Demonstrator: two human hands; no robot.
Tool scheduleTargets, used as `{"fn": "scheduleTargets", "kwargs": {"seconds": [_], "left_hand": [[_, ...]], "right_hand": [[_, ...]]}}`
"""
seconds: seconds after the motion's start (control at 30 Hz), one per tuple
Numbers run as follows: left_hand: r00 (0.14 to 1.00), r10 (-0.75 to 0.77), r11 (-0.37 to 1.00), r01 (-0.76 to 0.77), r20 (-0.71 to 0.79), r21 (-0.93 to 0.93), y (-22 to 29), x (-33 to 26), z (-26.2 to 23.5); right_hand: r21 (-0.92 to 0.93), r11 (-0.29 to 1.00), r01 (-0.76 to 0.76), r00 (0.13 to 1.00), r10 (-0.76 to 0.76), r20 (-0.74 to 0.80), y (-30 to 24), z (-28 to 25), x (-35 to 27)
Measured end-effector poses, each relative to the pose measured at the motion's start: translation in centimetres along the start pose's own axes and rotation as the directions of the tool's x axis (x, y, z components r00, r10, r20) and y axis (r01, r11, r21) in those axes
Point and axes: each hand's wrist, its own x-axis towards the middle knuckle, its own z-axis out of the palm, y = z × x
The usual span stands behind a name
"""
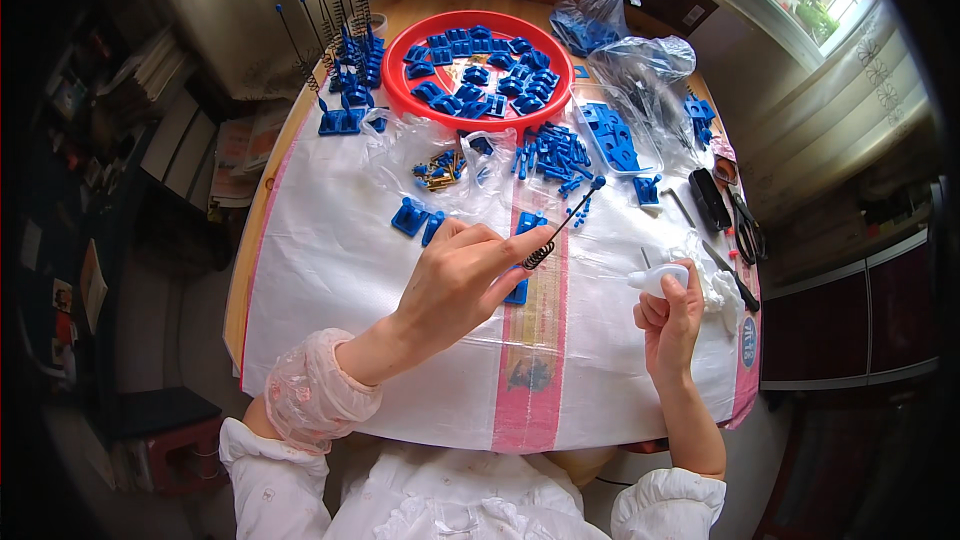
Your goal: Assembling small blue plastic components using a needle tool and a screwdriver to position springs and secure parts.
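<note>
Above the middle of the table my left hand [447, 272] is closed, its thumb and index finger pinching a black coil spring [540, 256] with a thin stem. The stem slants up to the right and ends in a small blue ball [598, 183]. My right hand [672, 318], on the right, is wrapped round a small white squeeze bottle [657, 279] whose nozzle points left. Below the spring lies a blue plastic piece [516, 292], partly covered by my left fingers. Two more blue pieces [408, 217] rest just beyond that hand.
A red round tray [397, 90] of blue parts stands at the back. Finished-looking spring pieces [345, 75] rise at the back left. Loose blue pegs [556, 152], brass-coloured screws [440, 172], a clear box [655, 162], crumpled tissue [722, 292] and scissors [748, 230] lie around.
</note>
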Motion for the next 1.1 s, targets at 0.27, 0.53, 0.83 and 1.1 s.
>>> {"fn": "scheduleTargets", "kwargs": {"seconds": [0.27, 0.53, 0.83, 1.1], "left_hand": [[1.0, -0.009, 1.0, 0.009, 0.011, 0.007, 0.2, 0.1, -0.3], [1.0, -0.007, 1.0, 0.007, 0.013, 0.009, 0.1, 0.0, -0.1], [1.0, 0.009, 1.0, -0.009, 0.008, 0.013, 0.0, 0.0, -0.1], [1.0, 0.007, 1.0, -0.007, 0.006, 0.002, 0.2, 0.1, -0.2]], "right_hand": [[0.012, 1.0, -0.02, 1.0, 0.02, -0.011, -0.1, 0.0, 0.1], [0.078, 0.995, -0.069, 0.996, 0.074, -0.057, -0.3, -0.2, 0.3], [0.025, 0.998, 0.05, 0.999, -0.05, 0.003, -0.1, -0.5, -0.6], [-0.122, 0.947, 0.298, 0.953, -0.302, -0.014, 0.7, 0.4, -2.1]]}}
